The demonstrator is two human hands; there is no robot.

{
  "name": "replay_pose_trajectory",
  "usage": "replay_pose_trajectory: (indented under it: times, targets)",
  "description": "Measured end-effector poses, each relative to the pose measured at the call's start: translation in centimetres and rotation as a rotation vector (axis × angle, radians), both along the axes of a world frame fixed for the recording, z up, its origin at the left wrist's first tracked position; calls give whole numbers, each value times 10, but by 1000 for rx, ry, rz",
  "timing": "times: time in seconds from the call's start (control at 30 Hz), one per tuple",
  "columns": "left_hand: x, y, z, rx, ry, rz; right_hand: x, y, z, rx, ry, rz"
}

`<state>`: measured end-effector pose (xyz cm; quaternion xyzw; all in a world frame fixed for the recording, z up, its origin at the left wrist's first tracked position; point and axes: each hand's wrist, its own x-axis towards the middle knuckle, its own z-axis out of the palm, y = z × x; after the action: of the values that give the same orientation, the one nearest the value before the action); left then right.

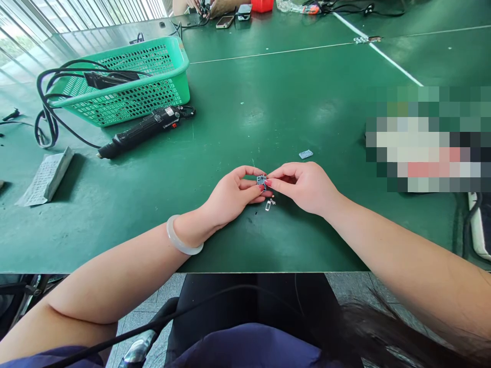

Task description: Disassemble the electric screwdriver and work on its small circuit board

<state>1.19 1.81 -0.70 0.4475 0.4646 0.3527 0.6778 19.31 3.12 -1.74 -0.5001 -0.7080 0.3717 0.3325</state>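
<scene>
Between the fingers of my left hand point(233, 197) is a small grey-blue square part point(261, 180) with cut-outs in its face. My right hand point(307, 186) pinches at the right edge of that part, thumb and forefinger meeting it. Whether those fingertips also hold a smaller piece is too small to see. Just below the fingers, a tiny pale frame-shaped piece point(268, 206) lies on the green table point(230, 245). Beyond my right hand rests a flat grey-blue rectangular plate point(306, 154).
A black electric screwdriver point(148, 130) lies by a green plastic basket point(126, 89) with cables at the left. Nearer stands a wrapped white packet point(49, 176). A phone point(225, 22) and a red box point(262, 5) sit at the far edge. The right side is pixelated.
</scene>
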Motion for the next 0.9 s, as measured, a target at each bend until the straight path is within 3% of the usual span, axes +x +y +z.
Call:
replay_pose_trajectory:
  times: [0.53,0.77,0.9]
  targets:
    - [1,0,0,-13,-27,-3,0,-1,2,-1,-17,-21]
    - [-2,5,3,-5,-59,212,4,3,-4,88,-172,7]
    - [-5,8,3,-21,-75,235,2,3,-7,183,-320,94]
